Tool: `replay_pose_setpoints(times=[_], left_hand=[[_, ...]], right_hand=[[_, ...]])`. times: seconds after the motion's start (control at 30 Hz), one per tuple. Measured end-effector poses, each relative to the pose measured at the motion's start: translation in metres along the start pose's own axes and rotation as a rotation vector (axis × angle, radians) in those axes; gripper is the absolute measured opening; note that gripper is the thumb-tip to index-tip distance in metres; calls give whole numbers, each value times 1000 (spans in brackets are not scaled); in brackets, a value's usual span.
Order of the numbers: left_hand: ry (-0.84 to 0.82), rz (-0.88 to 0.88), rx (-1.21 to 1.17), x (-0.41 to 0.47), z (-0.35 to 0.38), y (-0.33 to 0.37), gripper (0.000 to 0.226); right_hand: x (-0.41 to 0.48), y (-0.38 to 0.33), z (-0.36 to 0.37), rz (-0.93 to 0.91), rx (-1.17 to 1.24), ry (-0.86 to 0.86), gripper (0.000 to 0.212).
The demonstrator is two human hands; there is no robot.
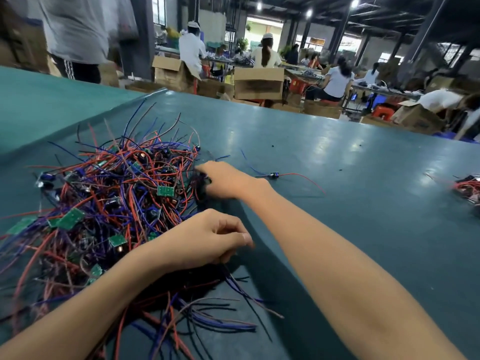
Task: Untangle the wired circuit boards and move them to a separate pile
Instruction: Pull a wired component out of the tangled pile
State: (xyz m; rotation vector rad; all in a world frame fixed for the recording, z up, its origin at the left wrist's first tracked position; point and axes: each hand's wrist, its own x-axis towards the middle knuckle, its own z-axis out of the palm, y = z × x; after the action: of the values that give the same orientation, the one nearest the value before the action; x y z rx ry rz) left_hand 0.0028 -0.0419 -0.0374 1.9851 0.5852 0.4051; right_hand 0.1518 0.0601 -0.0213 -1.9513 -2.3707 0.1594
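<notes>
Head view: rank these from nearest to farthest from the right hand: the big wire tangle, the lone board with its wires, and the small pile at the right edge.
1. Big wire tangle, on the left, touching the right hand.
2. Lone board, just right of the hand.
3. Small pile, far right, at the picture's edge.

One big pile (117,183), one small pile (467,187), one loose board (274,174) between them — two hands, left hand (207,237) and right hand (228,181).

The far pile (467,188) is cut by the right edge. The right hand's (228,181) fingertips vanish among the wires (109,198); the left hand's (207,237) are blurred.
</notes>
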Motion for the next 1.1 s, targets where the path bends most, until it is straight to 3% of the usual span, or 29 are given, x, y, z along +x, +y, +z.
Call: replay_pose_setpoints(times=[0.13, 0.27, 0.47, 0.57, 0.77, 0.9, 0.97, 1.1], left_hand=[[14, -13, -12, -2, 1, 1, 17], [13, 9, 3, -3, -1, 4, 18], [13, -4, 5, -4, -1, 4, 18], [18, -10, 0, -4, -1, 4, 18], [8, -25, -32, -3, 0, 4, 18], [8, -16, -3, -2, -1, 4, 19], [11, -16, -3, -2, 0, 5, 18], [20, -23, -5, -2, 0, 5, 19]], right_hand=[[5, 5, 5, -35, -152, 91, 36], [-5, 20, -13, -31, -194, 119, 30], [-21, 37, -59, 4, 353, 177, 16], [-19, 40, -69, 74, 525, 109, 16], [-34, 45, -49, 108, 210, -212, 33], [-43, 38, -36, -16, 18, -32, 41], [-46, 38, -34, -7, -63, -81, 37], [-57, 42, -44, 32, 51, -36, 18]])
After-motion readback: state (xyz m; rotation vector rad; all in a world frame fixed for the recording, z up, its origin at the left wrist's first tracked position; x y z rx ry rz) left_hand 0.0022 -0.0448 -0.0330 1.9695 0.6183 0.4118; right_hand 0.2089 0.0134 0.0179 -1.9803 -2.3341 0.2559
